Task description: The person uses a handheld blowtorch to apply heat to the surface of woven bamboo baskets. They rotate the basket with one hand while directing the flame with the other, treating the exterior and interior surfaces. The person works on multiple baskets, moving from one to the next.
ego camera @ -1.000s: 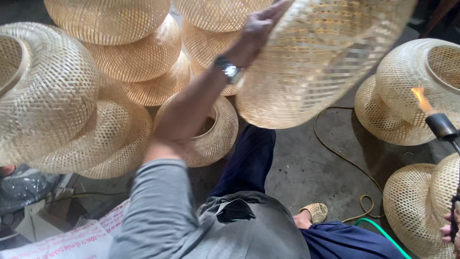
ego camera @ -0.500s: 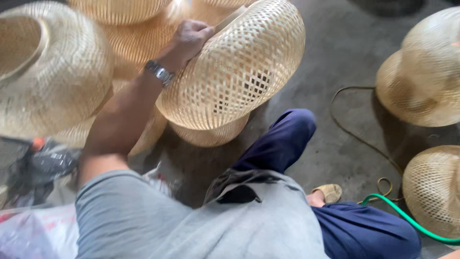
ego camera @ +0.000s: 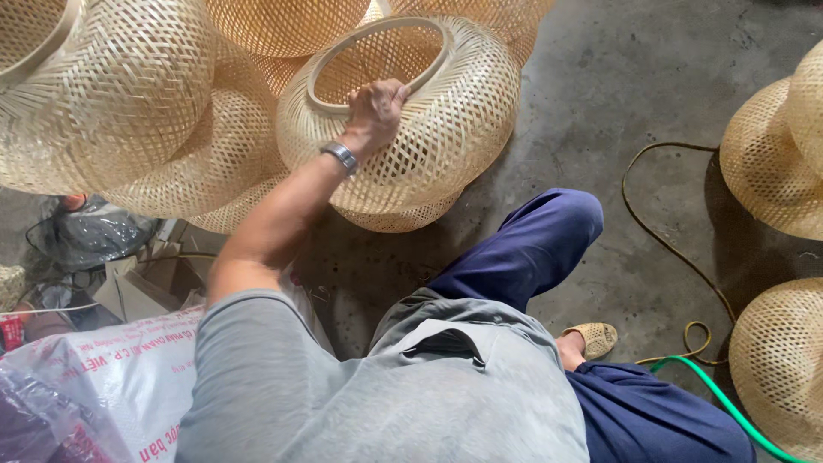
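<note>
My left hand (ego camera: 375, 107) grips the round rim of a woven bamboo lampshade (ego camera: 446, 129). The shade rests with its opening upward on a stack of similar woven shades (ego camera: 154, 111) at the upper left. A metal watch sits on my left wrist (ego camera: 341, 156). My right hand is out of view. I sit on the concrete floor in a grey shirt and blue trousers, one knee (ego camera: 557, 223) bent below the shade.
More woven shades (ego camera: 771, 171) lie at the right edge. A brown cord (ego camera: 669, 240) and a green hose (ego camera: 729, 411) run across the floor. A sandal (ego camera: 591, 339) is near my leg. Plastic bags (ego camera: 86, 377) and clutter sit at lower left.
My left hand has brought the shade down from overhead onto the stack and turned its opening upward. The torch flame and my right hand seen earlier are out of view.
</note>
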